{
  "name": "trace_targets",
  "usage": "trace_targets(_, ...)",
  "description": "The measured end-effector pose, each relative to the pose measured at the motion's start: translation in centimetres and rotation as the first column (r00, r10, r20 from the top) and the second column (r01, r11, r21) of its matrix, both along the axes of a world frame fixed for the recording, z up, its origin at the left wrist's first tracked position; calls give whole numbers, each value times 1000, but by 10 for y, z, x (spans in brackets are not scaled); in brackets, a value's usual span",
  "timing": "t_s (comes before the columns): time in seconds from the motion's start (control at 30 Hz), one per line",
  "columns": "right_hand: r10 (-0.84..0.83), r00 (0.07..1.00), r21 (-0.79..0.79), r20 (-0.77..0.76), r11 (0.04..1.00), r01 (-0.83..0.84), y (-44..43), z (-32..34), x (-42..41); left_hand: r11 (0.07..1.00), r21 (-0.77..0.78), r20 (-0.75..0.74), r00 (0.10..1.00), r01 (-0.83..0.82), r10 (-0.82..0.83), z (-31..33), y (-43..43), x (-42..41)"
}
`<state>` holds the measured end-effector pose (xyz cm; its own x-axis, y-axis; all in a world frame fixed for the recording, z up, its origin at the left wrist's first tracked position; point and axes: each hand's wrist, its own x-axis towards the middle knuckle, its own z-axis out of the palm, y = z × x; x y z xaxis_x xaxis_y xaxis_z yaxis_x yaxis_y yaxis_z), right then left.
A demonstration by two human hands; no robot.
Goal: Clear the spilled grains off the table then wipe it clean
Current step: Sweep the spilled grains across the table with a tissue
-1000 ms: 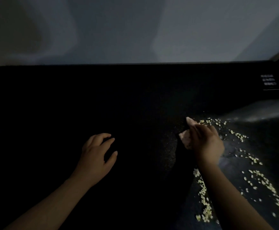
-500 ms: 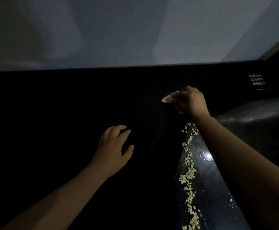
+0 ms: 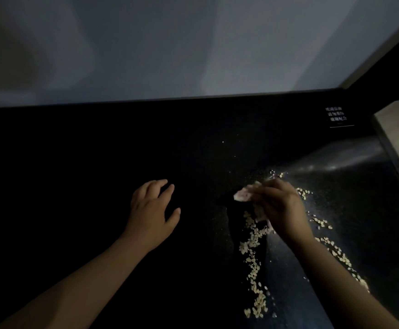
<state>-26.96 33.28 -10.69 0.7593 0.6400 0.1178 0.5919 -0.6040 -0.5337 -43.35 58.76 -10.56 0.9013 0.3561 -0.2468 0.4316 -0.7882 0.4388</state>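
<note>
The left hand (image 3: 152, 214) is resting palm-down on the dark counter (image 3: 75, 174), its fingers loosely spread and slightly bent, holding nothing. The right hand (image 3: 280, 210) is gripping a crumpled pale cloth (image 3: 242, 194), fingers curled round it, with a wad of the cloth sticking out past the fingertips toward the left. The cloth is sitting low against the counter surface, though whether it is actually touching is hard to tell in the dim light.

The spilled grains (image 3: 253, 243) are lying on the counter's right part. One dense trail is running from just below the cloth down toward the near edge, along the left side of the right forearm. A looser scatter is lying on the other side of that forearm, and a few stray grains are sitting just beyond the right hand. A small white printed label (image 3: 336, 116) is showing at the far right of the counter, its text too small to read.
</note>
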Motion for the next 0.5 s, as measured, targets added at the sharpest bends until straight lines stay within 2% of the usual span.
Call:
trace_targets(0.2, -21, 996, 31, 88, 999, 18, 53, 20, 46, 1000, 2, -1, 1000, 27, -27, -1, 4, -1)
trace_targets(0.33, -30, 994, 29, 103, 999, 27, 81, 20, 97, 1000, 3, 21, 1000, -13, 13, -5, 0, 1)
trace_targets(0.5, 72, 992, 5, 108, 997, -73, 114, 13, 146, 994, 15, 70, 991, -113, 111, -8, -11, 4)
